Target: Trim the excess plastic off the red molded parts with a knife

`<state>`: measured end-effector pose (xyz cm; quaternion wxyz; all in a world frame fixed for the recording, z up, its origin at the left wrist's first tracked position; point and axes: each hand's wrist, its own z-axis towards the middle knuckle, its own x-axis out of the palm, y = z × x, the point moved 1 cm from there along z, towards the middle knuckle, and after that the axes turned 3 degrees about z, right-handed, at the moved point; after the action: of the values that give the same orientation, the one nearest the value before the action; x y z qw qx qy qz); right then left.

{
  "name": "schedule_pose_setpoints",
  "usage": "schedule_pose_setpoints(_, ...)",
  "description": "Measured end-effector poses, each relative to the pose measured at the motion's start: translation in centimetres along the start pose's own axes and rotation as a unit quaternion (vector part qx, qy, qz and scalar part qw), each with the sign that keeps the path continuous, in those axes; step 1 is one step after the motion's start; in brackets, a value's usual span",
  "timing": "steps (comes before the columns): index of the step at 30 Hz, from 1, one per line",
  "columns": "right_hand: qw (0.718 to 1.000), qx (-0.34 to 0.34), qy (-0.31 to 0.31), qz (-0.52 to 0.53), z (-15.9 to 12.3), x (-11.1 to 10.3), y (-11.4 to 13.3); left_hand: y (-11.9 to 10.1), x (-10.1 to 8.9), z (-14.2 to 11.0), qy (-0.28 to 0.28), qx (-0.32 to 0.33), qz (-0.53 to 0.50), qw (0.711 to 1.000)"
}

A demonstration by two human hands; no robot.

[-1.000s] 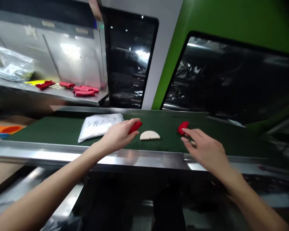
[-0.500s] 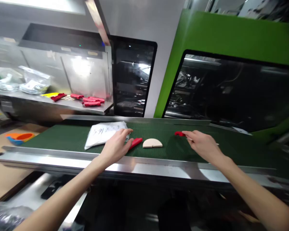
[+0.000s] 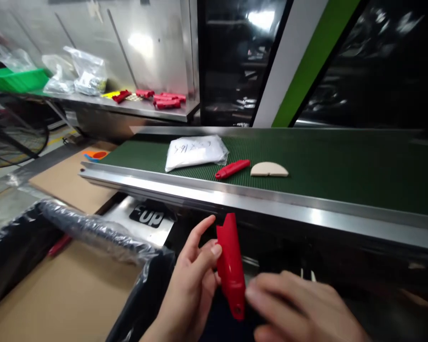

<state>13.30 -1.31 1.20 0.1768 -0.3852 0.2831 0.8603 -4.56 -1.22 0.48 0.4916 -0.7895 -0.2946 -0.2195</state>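
Observation:
Below the conveyor's front edge I hold a red plastic piece (image 3: 231, 266) upright between both hands. The thumb and fingers of my left hand (image 3: 192, 285) pinch its upper half. My right hand (image 3: 299, 308), blurred, grips its lower end. On the green belt (image 3: 342, 166) lie a second red piece (image 3: 232, 168), a beige half-round piece (image 3: 269, 169) to its right, and a white bag with writing (image 3: 195, 151) to its left.
A steel rail (image 3: 271, 202) fronts the belt. At the back left, a steel shelf (image 3: 185, 111) carries more red pieces (image 3: 166, 99), plastic bags (image 3: 82, 73) and a green bin (image 3: 14, 78). A cardboard box with a black liner (image 3: 92, 232) sits at lower left.
My right hand lifted a red piece off the belt and brought it down in front of me. My left hand left its red piece on the belt and joined the right one. The view dropped.

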Motion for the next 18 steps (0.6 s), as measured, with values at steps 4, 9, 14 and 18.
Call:
schedule_pose_setpoints(4, 0.975, 0.182, 0.061, 0.116, -0.7, -0.7, -0.9, 1.3, -1.3, -1.5, -0.013, -0.026, -0.034, 0.999)
schedule_pose_setpoints(9, 0.969, 0.146, 0.03, 0.196, 0.4, -0.1, -0.4, 2.8, -1.3, -2.9, 0.019, -0.062, 0.007, 0.998)
schedule_pose_setpoints(14, 0.99, 0.053, 0.034, 0.123, 1.1, -0.1, 0.1, 2.7, -1.0, -3.9, 0.054, -0.06, 0.04, 0.996)
schedule_pose_setpoints(18, 0.994, 0.025, 0.045, 0.093, 1.0, -0.1, 0.0, 2.7, -0.9, -4.2, 0.053, -0.053, 0.031, 0.997)
